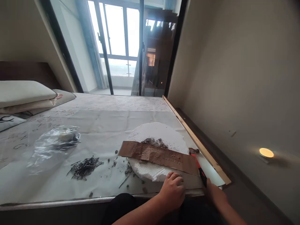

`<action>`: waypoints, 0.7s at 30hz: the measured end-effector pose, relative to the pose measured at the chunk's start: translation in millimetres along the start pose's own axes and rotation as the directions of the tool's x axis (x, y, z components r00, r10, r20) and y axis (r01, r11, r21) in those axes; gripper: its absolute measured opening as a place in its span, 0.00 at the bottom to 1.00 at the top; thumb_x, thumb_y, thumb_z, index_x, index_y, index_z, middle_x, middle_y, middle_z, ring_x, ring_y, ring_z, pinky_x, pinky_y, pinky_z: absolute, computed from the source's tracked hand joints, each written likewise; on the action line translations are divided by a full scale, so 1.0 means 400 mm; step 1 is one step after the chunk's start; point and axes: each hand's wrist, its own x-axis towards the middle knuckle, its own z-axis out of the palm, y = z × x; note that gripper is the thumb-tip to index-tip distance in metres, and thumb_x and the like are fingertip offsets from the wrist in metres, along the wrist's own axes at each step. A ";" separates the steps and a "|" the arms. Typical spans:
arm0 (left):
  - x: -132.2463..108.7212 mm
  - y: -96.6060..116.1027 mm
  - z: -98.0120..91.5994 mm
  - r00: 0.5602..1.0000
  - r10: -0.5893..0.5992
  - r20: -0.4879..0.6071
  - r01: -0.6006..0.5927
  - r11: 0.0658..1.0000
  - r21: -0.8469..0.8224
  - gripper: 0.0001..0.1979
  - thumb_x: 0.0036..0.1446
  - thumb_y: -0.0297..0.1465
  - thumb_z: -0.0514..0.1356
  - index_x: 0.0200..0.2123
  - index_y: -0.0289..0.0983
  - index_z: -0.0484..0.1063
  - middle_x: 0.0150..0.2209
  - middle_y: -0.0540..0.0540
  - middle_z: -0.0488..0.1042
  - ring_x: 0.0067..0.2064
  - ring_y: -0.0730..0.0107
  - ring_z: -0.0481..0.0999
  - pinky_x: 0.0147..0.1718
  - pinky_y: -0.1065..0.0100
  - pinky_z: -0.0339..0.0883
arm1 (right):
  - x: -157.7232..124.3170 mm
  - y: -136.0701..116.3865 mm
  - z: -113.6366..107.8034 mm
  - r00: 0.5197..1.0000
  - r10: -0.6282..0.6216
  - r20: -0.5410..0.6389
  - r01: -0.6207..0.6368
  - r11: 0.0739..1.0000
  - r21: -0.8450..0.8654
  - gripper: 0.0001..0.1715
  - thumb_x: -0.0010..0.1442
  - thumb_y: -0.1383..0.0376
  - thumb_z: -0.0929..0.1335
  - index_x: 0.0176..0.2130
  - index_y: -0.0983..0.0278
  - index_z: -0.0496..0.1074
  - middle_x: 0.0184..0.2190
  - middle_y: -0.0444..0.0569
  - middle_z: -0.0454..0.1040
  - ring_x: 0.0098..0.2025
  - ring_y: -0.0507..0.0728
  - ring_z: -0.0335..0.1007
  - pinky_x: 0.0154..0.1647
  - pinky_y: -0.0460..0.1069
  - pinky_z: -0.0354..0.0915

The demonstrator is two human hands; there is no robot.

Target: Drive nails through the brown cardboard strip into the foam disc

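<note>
My right hand [217,194] is closed around the end of the black and red handle of a hammer [199,165]. The hammer's rusty head lies low at the right end of a brown perforated strip [159,154]. That strip stretches across a round white foam slab [161,132] with a rough, broken edge. At the slab's front edge, my left hand [172,190] has its fingers curled in; what they hold, if anything, is hidden. Grey crumbs [154,142] lie along the strip's far side. One loose nail [124,180] rests left of the slab.
A pile of nails [84,168] and a clear plastic bag [56,142] lie on the covered mattress [103,125]. A wooden strip [194,137] runs along its right edge, near the wall. Pillows [25,93] are at the left; a glass sliding door stands beyond.
</note>
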 end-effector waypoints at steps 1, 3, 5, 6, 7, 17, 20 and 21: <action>-0.005 -0.001 0.002 1.000 0.003 0.022 -0.003 1.000 0.002 0.04 0.48 0.31 0.58 0.26 0.36 0.69 0.40 0.46 0.70 0.45 0.65 0.63 0.48 0.60 0.54 | -0.002 0.007 -0.005 0.999 -0.032 0.028 0.033 0.999 -0.017 0.22 0.57 0.64 0.58 0.49 0.64 0.66 0.39 0.60 0.75 0.39 0.65 0.73 0.33 0.56 0.64; -0.014 -0.003 0.007 0.999 0.006 0.047 -0.007 1.000 0.011 0.06 0.49 0.32 0.57 0.28 0.36 0.70 0.45 0.46 0.69 0.48 0.63 0.62 0.51 0.59 0.52 | -0.005 0.016 -0.026 0.995 -0.096 0.040 0.099 0.991 -0.095 0.21 0.57 0.62 0.58 0.45 0.65 0.70 0.41 0.61 0.74 0.41 0.67 0.72 0.35 0.58 0.64; -0.022 -0.002 0.011 0.999 0.008 0.050 -0.009 1.000 0.020 0.07 0.50 0.32 0.56 0.30 0.37 0.71 0.48 0.46 0.68 0.51 0.62 0.60 0.54 0.58 0.50 | -0.011 0.014 -0.064 0.992 -0.126 -0.009 0.123 0.980 -0.157 0.22 0.56 0.60 0.57 0.45 0.65 0.71 0.43 0.61 0.73 0.44 0.68 0.70 0.39 0.59 0.63; -0.026 -0.003 0.013 0.999 0.008 0.045 -0.009 1.000 0.022 0.07 0.50 0.32 0.55 0.30 0.37 0.72 0.49 0.46 0.67 0.52 0.62 0.60 0.55 0.57 0.49 | -0.016 0.007 -0.089 0.992 -0.124 -0.031 0.117 0.980 -0.161 0.23 0.56 0.60 0.57 0.45 0.65 0.71 0.45 0.60 0.73 0.45 0.67 0.69 0.42 0.59 0.63; -0.028 -0.004 0.014 0.999 0.007 0.037 -0.008 1.000 0.023 0.08 0.50 0.32 0.55 0.31 0.37 0.72 0.49 0.45 0.67 0.53 0.61 0.60 0.56 0.56 0.47 | -0.022 -0.003 -0.117 0.993 -0.106 -0.043 0.099 0.986 -0.136 0.24 0.55 0.59 0.57 0.46 0.63 0.71 0.46 0.58 0.72 0.47 0.66 0.68 0.44 0.59 0.62; -0.022 -0.058 -0.035 0.992 -0.082 -0.093 0.080 0.997 -0.020 0.10 0.48 0.26 0.54 0.33 0.38 0.73 0.49 0.43 0.69 0.54 0.62 0.62 0.57 0.55 0.52 | -0.150 -0.119 -0.418 0.936 -0.312 0.165 0.332 0.937 -0.109 0.17 0.52 0.59 0.63 0.41 0.57 0.74 0.36 0.49 0.78 0.45 0.64 0.69 0.57 0.69 0.36; -0.017 -0.084 -0.055 0.978 -0.134 -0.158 0.136 0.991 0.003 0.11 0.49 0.22 0.52 0.31 0.37 0.73 0.48 0.42 0.70 0.54 0.61 0.64 0.54 0.54 0.58 | -0.167 -0.173 -0.468 0.887 -0.460 -0.038 0.446 0.875 -0.189 0.14 0.52 0.62 0.65 0.38 0.60 0.75 0.39 0.52 0.76 0.45 0.62 0.68 0.55 0.60 0.48; -0.015 -0.093 -0.059 0.976 -0.140 -0.168 0.144 0.989 0.013 0.12 0.49 0.21 0.51 0.31 0.37 0.73 0.47 0.42 0.71 0.54 0.61 0.64 0.54 0.54 0.59 | -0.165 -0.197 -0.472 0.861 -0.492 -0.126 0.468 0.865 -0.180 0.14 0.53 0.64 0.64 0.39 0.63 0.74 0.41 0.55 0.74 0.44 0.61 0.68 0.51 0.55 0.54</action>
